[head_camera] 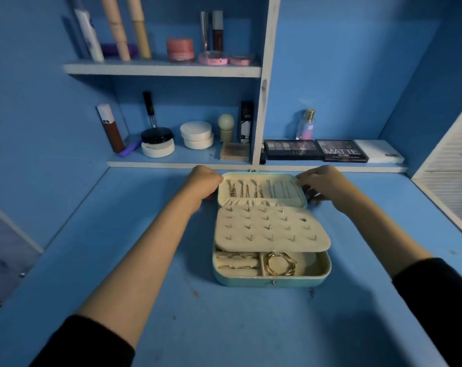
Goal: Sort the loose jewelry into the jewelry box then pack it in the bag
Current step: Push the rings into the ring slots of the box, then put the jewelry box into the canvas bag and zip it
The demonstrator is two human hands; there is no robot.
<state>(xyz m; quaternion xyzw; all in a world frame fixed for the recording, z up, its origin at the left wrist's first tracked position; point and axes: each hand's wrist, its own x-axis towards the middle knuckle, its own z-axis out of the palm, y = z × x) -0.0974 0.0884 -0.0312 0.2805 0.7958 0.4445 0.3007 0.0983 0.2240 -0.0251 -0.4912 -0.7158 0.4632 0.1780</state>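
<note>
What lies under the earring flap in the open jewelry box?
Under the earring flap, the front of the box base shows gold rings in rolls at left and gold bangles at right. The flap covers the rest of the base.

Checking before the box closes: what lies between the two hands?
The open jewelry box lid, with chains hanging in its cream lining. The left hand holds its left edge and the right hand its right edge. This shows in the head view.
</note>
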